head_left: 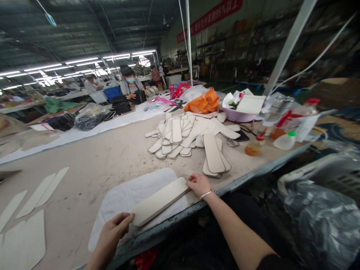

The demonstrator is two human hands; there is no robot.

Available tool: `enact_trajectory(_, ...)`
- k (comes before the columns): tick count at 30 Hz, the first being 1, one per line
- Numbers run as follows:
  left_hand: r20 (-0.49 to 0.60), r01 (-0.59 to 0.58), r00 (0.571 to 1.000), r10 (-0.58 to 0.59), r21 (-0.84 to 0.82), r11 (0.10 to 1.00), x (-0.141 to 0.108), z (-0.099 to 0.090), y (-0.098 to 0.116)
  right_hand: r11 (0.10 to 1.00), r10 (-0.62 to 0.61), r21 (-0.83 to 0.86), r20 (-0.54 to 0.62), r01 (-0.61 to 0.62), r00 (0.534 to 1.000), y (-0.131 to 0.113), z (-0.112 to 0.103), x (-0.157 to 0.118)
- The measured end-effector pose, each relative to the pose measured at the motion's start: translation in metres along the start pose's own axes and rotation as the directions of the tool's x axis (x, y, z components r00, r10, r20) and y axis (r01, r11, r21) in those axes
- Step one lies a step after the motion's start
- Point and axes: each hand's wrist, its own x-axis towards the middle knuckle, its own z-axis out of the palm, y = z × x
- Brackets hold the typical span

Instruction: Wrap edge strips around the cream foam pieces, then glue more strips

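Observation:
A long cream panel with rounded ends (160, 200) lies slantwise over a white sheet (112, 202) near the table's front edge. At the panel's left end, my left hand (114, 228) pinches the edge between thumb and fingers. My right hand (198, 184), with a bracelet at the wrist, has its fingers closed on the far right end. Behind the panel lies a heap of similar cream pieces (177, 131), and a few more (214, 153) are stacked just beyond my right hand.
Flat cream pieces (35, 232) lie at the left. An orange bag (203, 102), a purple basin (242, 115) and bottles (285, 141) stand at the back right. A plastic-filled crate (317, 172) is beside the table. A masked person (131, 86) works across.

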Motion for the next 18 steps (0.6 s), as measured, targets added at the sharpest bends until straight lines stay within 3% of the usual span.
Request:
enact_trajectory(3, -0.023, -0.032, 0.999, 0.037, 0.180, 0.983, 0.013, 0.003, -0.009, 0.991, -0.002, -0.137, 0.000, 0.002, 1.000, 0.001, 0.002, 0.003)
enact_trajectory(8, 0.064, -0.090, 0.995, 0.070, 0.406, 0.909, 0.031, 0.001, -0.020, 0.956, -0.003, -0.295, 0.006, 0.005, 1.000, 0.001, 0.004, 0.007)
enact_trajectory(18, 0.133, -0.188, 0.982, 0.135, 0.601, 0.777, 0.035, 0.004, -0.025, 0.899, 0.029, -0.437, 0.100, 0.018, 0.995, -0.001, 0.003, 0.009)
